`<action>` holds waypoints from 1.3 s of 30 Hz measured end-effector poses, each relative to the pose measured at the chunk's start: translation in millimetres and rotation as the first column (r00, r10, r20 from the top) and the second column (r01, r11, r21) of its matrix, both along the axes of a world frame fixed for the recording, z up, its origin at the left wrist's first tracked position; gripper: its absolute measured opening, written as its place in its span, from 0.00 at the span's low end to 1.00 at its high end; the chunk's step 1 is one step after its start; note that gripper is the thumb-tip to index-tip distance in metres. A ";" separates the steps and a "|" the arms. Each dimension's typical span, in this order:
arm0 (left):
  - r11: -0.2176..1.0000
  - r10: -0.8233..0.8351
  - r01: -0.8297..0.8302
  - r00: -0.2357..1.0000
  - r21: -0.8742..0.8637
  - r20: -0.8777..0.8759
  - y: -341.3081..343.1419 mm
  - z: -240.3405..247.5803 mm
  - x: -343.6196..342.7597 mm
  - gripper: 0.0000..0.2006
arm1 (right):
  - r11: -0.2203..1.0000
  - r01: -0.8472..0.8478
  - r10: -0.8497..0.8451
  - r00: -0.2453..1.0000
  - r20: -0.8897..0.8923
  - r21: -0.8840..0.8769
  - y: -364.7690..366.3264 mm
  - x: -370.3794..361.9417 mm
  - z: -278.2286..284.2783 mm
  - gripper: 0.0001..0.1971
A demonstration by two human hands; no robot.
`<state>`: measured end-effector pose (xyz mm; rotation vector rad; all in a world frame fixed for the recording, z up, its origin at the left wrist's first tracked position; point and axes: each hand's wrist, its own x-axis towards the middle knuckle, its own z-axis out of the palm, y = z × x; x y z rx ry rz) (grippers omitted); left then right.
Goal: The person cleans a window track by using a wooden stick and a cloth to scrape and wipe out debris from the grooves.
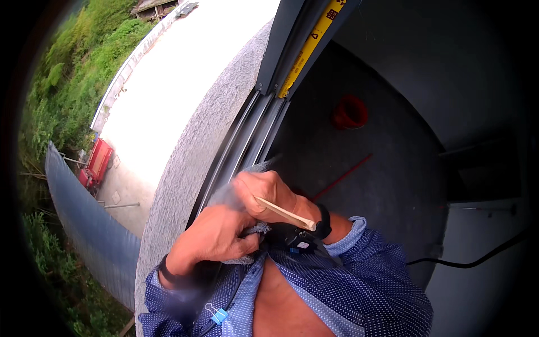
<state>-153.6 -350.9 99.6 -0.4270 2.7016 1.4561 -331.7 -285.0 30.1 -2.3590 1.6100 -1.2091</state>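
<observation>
My left hand (218, 235) is closed, with bunched grey cloth (242, 260) showing below and beside its fingers. Just to the right and a little farther off, my right hand (272, 196) makes a fist. A thin, pale wooden stick (287, 214) juts from it back toward the wrist. More grey cloth, smeared by motion, lies beyond both hands over the metal window track (247, 137). The hands touch or nearly touch; the stick's other end is hidden in the right fist.
A dark window frame with a yellow printed strip (310, 48) rises at the far end of the track. Outside, left, are a rough concrete ledge (185, 140) and a red vehicle (96, 163) far below. Inside, right, a red bucket (350, 112) and a red pole (343, 176) are on the dark floor.
</observation>
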 end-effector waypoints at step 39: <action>0.711 0.423 0.129 0.707 0.692 -0.567 5.6 26.6 108.0 0.14 | 0.861 0.493 -0.450 0.628 0.635 0.122 38.2 -80.8 -13.6 0.09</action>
